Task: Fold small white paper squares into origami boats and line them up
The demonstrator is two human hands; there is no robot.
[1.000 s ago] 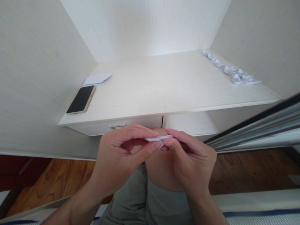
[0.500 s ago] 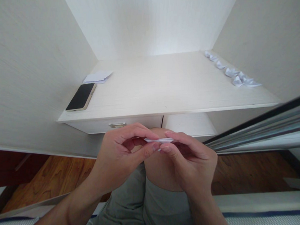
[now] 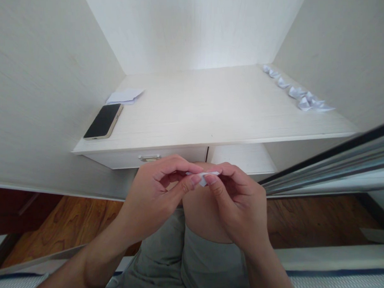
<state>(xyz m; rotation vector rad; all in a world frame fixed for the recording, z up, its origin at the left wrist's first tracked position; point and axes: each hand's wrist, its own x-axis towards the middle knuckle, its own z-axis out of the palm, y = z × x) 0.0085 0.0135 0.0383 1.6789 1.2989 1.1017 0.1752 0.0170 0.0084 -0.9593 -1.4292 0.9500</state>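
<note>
Just below the desk's front edge, near the middle of the frame, I have a small piece of folded white paper (image 3: 203, 182) pinched between the fingers and thumbs of my left hand (image 3: 155, 193) and my right hand (image 3: 245, 206). It is over a bare knee (image 3: 204, 209), and the finger tips hide much of it, so I can't tell how many folds it has. To me it looks only part made, as it is a thin, flat bit with a point hanging down. At the upper right of the frame, a bumpy row of little paper shapes (image 3: 297, 93) sits on the desk (image 3: 193, 114), and those look all done. At the upper left, some flat papers (image 3: 126, 95) lie one on top of another, not made into shapes. A phone (image 3: 103, 121) lies just beside them, near the left wall (image 3: 55, 80). A wide stretch of desk top runs between the papers and the shapes. The front edge is close to my fingers, with a drawer handle (image 3: 149, 158) beside my left knuckles. On the right, a slanted dark bar (image 3: 336, 151) cuts in, so I judge that side is tighter for my right elbow. The right wall (image 3: 346, 52) stands close behind the row.
</note>
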